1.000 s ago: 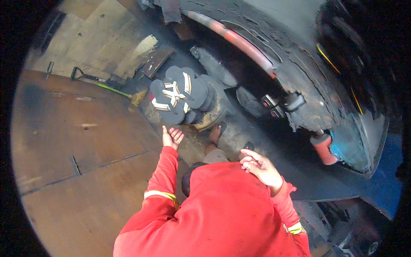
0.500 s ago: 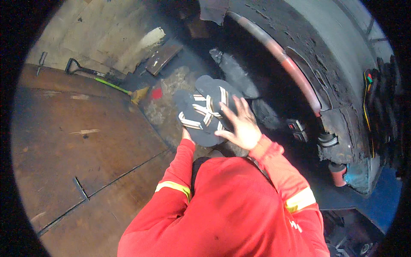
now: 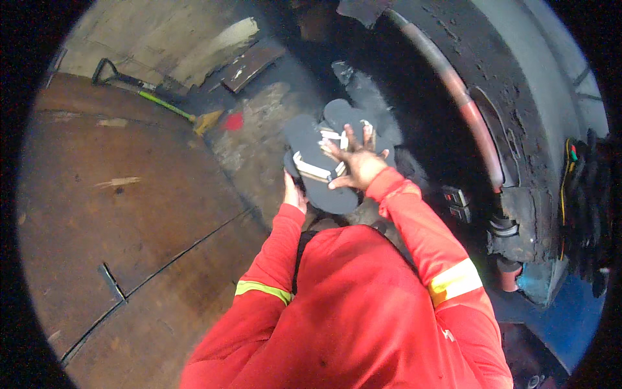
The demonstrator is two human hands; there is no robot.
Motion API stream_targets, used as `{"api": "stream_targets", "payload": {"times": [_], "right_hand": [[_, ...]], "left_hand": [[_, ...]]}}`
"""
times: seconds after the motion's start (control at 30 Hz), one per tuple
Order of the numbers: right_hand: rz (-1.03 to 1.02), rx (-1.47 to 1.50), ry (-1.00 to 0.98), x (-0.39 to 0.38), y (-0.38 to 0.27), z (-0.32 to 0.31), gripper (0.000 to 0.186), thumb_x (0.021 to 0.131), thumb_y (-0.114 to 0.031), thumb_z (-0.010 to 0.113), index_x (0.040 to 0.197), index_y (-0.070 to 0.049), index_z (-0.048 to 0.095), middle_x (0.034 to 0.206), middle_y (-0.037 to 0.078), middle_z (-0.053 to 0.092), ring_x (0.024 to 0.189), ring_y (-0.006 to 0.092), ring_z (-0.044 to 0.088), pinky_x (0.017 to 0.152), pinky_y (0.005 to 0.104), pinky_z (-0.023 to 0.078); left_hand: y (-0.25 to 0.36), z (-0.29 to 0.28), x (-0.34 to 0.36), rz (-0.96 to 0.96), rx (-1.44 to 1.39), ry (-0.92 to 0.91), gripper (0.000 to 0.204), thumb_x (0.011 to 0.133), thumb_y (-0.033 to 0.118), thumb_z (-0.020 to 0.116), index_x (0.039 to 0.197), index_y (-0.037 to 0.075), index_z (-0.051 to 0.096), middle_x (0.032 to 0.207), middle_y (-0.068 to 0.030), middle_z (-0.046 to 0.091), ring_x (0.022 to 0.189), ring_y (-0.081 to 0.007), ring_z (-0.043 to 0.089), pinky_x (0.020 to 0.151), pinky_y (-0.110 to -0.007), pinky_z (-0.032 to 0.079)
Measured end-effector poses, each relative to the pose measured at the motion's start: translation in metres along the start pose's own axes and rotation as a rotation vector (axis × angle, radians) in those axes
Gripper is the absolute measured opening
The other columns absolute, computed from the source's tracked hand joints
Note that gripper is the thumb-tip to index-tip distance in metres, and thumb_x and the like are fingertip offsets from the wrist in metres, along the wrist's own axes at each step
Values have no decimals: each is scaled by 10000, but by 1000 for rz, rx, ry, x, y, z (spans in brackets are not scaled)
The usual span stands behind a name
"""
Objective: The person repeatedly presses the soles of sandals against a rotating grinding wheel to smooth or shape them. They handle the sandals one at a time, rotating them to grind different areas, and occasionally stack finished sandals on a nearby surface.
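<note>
The person's left hand (image 3: 293, 193) is cupping the near left edge of a pile of dark grey flip-flops (image 3: 332, 196) just above the centre of the frame; its fingers are partly hiding beneath, so how firmly they are closing cannot be told. The right hand (image 3: 358, 165) is lying over the top with fingers spreading apart, touching the pale straps (image 3: 310, 169). Red sleeves (image 3: 275, 249) are reaching up from below. A green-handled tool (image 3: 165, 105) is resting at upper left, and brown panels (image 3: 129, 214) are filling the left side.
</note>
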State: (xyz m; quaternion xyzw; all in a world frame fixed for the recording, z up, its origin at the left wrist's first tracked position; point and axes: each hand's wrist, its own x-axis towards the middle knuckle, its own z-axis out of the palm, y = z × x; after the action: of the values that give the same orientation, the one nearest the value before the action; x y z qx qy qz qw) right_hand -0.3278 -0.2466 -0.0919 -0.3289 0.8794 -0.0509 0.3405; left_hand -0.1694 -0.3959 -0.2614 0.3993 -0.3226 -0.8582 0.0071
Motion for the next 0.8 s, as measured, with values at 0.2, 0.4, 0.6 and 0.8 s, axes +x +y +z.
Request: {"api": "stream_targets", "payload": {"times": [0.2, 0.4, 0.6, 0.8], "right_hand": [[-325, 71, 124, 12, 62, -15, 1034, 698, -737, 745, 1559, -288, 389, 1638, 314, 111, 1509, 531, -82, 1218, 587, -18], [-146, 88, 7, 16, 78, -28, 1108, 661, -734, 765, 1584, -297, 336, 1648, 303, 91, 1512, 523, -70, 1242, 529, 45], [-188, 90, 45, 20, 84, -29, 1095, 689, -722, 757, 1598, -339, 282, 1652, 296, 93, 1517, 513, -58, 1246, 517, 62], [-201, 155, 43, 20, 90, -26, 1091, 684, -712, 772, 1593, -340, 297, 1655, 292, 92, 1517, 512, -59, 1247, 516, 74]], "left_hand": [[-13, 15, 7, -16, -250, 96, 1149, 885, 828, 429, 1616, 43, 15, 1641, -209, 210, 1511, -360, 200, 1230, -530, 114], [-33, 15, 42, -97, -469, -242, 953, 916, 759, 473, 1592, 118, 269, 1635, -108, 292, 1447, -327, 363, 1212, -505, 282], [-33, 13, 34, 88, -369, -391, 607, 910, 104, 740, 1449, 80, 463, 1412, -90, 573, 1264, -281, 576, 1069, -469, 485], [-30, 13, 31, -22, -303, -291, 447, 879, 18, 702, 1307, 37, 573, 1261, -112, 659, 1132, -277, 655, 1006, -451, 529]]}}
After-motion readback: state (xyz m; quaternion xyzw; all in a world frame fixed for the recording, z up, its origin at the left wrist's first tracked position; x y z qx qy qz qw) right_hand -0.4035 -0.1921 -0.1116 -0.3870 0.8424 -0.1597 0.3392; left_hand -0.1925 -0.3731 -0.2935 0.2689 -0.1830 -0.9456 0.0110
